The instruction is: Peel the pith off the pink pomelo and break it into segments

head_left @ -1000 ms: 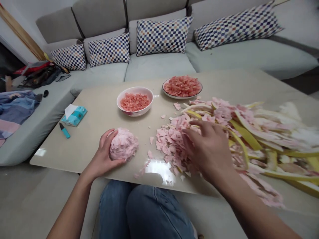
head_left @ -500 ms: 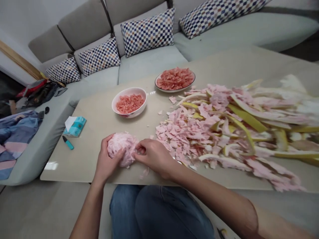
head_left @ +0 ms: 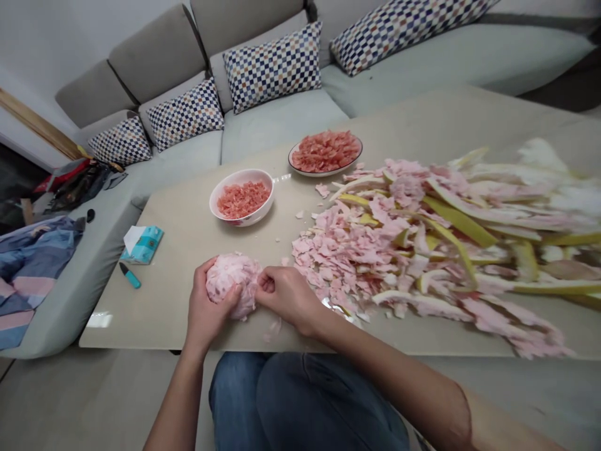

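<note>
A peeled pomelo (head_left: 233,275), pale pink with shreds of pith on it, is held just above the table near its front edge. My left hand (head_left: 209,307) wraps round its left side, thumb across the front. At its right side my right hand (head_left: 286,297) is closed in a pinch against the surface; what lies between the fingertips is too small to make out, though it looks like pith. Behind the fruit stands a white bowl (head_left: 216,210) of red pomelo flesh. Farther back is a dark-rimmed plate (head_left: 305,170) heaped with more flesh.
A wide heap of pink pith scraps (head_left: 342,250) and yellow-green rind strips (head_left: 460,222) covers the table's right side. On the left lie a blue tissue pack (head_left: 145,244) and a teal capped knife or pen (head_left: 130,275). A sofa (head_left: 277,128) with checked cushions stands behind.
The pomelo has turned slightly in my left hand. My right hand stays pinched at its right side, with its fingers curled a little tighter. The whole view has shifted slightly.
</note>
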Tool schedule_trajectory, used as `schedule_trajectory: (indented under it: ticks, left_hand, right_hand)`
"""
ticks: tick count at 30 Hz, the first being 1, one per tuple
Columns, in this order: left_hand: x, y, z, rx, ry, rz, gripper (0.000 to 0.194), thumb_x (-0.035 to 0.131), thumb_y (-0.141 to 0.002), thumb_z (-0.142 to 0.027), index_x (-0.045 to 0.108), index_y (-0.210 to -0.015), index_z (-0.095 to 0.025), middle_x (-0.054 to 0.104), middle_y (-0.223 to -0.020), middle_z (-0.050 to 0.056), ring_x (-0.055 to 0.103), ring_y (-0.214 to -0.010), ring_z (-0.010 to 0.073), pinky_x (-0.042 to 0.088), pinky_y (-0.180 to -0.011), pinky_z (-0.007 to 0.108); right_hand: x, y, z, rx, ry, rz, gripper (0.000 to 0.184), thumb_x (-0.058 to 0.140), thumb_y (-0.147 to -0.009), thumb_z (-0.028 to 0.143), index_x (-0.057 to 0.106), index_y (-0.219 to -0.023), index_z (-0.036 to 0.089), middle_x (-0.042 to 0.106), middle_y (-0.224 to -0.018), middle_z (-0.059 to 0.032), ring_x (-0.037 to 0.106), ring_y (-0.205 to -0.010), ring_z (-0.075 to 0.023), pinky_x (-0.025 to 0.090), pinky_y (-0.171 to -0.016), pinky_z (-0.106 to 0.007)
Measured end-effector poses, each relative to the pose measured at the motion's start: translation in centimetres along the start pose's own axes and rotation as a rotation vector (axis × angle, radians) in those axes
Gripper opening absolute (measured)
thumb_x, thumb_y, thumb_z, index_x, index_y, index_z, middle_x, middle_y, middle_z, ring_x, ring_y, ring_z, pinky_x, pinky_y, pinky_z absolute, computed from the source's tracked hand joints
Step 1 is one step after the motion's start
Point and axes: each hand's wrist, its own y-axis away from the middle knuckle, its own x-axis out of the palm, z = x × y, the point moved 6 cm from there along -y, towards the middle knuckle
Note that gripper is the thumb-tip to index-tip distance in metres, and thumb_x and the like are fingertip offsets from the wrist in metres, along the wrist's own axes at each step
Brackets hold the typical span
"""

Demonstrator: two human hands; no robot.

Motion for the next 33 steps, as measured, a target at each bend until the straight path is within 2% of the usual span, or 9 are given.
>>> schedule_trajectory:
  ticks: [4, 6, 11, 19, 24, 27, 29, 31, 33]
  left_hand:
    - [-0.3, 0.2, 0.8, -0.006, 0.033, -0.033, 0.064, 0.074, -0.077, -0.042, 0.048, -0.132, -0.021, 0.055, -0.134, 0.011, 0.057, -0.122, 0.0258, 0.046, -0.104, 0.041]
    - [-0.4, 0.3, 1.0, -0.01, 0.037, -0.039, 0.064, 0.074, -0.077, -0.042, 0.048, -0.132, -0.021, 0.055, -0.134, 0.011, 0.057, -0.122, 0.0259, 0.045, -0.105, 0.041]
    - [-0.3, 0.1, 0.9, -0.008, 0.04, -0.035, 0.063, 0.074, -0.076, -0.043, 0.05, -0.131, -0.021, 0.056, -0.131, 0.01, 0.057, -0.12, 0.0256, 0.045, -0.103, 0.041]
    - [-0.6, -0.3, 1.3, -0.015, 0.053, -0.028, 0.062, 0.074, -0.075, -0.044, 0.051, -0.128, -0.022, 0.057, -0.128, 0.009, 0.056, -0.118, 0.026, 0.044, -0.103, 0.041]
    - [-0.4, -0.8, 2.1, -0.05, 0.137, 0.007, 0.064, 0.073, -0.075, -0.048, 0.051, -0.129, -0.022, 0.057, -0.128, 0.009, 0.057, -0.117, 0.0267, 0.043, -0.104, 0.043]
    - [-0.3, -0.9, 2.5, -0.065, 0.181, 0.005, 0.069, 0.072, -0.075, -0.05, 0.049, -0.134, -0.022, 0.056, -0.132, 0.01, 0.056, -0.12, 0.0281, 0.042, -0.108, 0.045]
    - [-0.4, -0.9, 2.6, -0.072, 0.199, 0.005, 0.072, 0.072, -0.076, -0.049, 0.047, -0.138, -0.023, 0.054, -0.136, 0.01, 0.054, -0.125, 0.0289, 0.039, -0.111, 0.046]
    - [-0.3, -0.8, 2.5, -0.079, 0.2, 0.026, 0.072, 0.072, -0.077, -0.049, 0.046, -0.14, -0.024, 0.053, -0.138, 0.01, 0.053, -0.127, 0.029, 0.038, -0.113, 0.047]
    - [-0.3, -0.6, 2.3, -0.076, 0.186, 0.043, 0.069, 0.072, -0.078, -0.048, 0.049, -0.138, -0.025, 0.053, -0.139, 0.01, 0.054, -0.128, 0.0287, 0.038, -0.113, 0.046]
  right_hand:
    - [0.0, 0.3, 0.3, 0.02, -0.074, -0.019, 0.007, 0.065, -0.077, 0.022, 0.069, -0.072, 0.018, 0.071, -0.069, -0.0012, 0.062, -0.064, -0.014, 0.038, -0.059, -0.022]
    - [-0.1, 0.3, 0.5, 0.038, -0.035, -0.024, 0.009, 0.065, -0.079, 0.024, 0.069, -0.073, 0.018, 0.071, -0.07, -0.0022, 0.061, -0.064, -0.0145, 0.037, -0.058, -0.023]
    - [0.0, -0.1, 0.8, 0.016, 0.057, -0.001, 0.009, 0.065, -0.077, 0.017, 0.066, -0.068, 0.017, 0.068, -0.067, -0.0017, 0.057, -0.06, -0.0126, 0.034, -0.057, -0.023]
    - [0.3, -1.0, 0.4, -0.009, 0.17, -0.072, 0.01, 0.064, -0.077, 0.021, 0.066, -0.068, 0.017, 0.069, -0.067, -0.0035, 0.056, -0.061, -0.0143, 0.031, -0.056, -0.025]
    - [-2.5, -0.8, -2.0, 0.083, 0.221, -0.118, 0.017, 0.056, -0.081, 0.012, 0.072, -0.077, 0.015, 0.073, -0.074, -0.0067, 0.063, -0.069, -0.0169, 0.039, -0.063, -0.025]
    - [-5.2, 0.1, -1.8, -0.033, 0.151, -0.182, 0.027, 0.05, -0.085, 0.008, 0.074, -0.093, 0.016, 0.075, -0.091, -0.0062, 0.067, -0.085, -0.0167, 0.046, -0.079, -0.025]
    - [-6.8, 0.7, -1.3, -0.102, 0.181, -0.243, 0.031, 0.047, -0.086, 0.007, 0.074, -0.097, 0.016, 0.073, -0.097, -0.0077, 0.066, -0.092, -0.0187, 0.047, -0.087, -0.028]
    - [-7.9, 1.1, -1.1, -0.094, 0.321, -0.296, 0.028, 0.048, -0.088, 0.012, 0.075, -0.093, 0.014, 0.071, -0.099, -0.0124, 0.065, -0.094, -0.0239, 0.048, -0.089, -0.035]
    - [-8.3, 1.6, -1.0, -0.088, 0.471, -0.342, 0.024, 0.052, -0.09, 0.019, 0.075, -0.093, 0.012, 0.067, -0.113, -0.0194, 0.062, -0.102, -0.0308, 0.047, -0.092, -0.043]
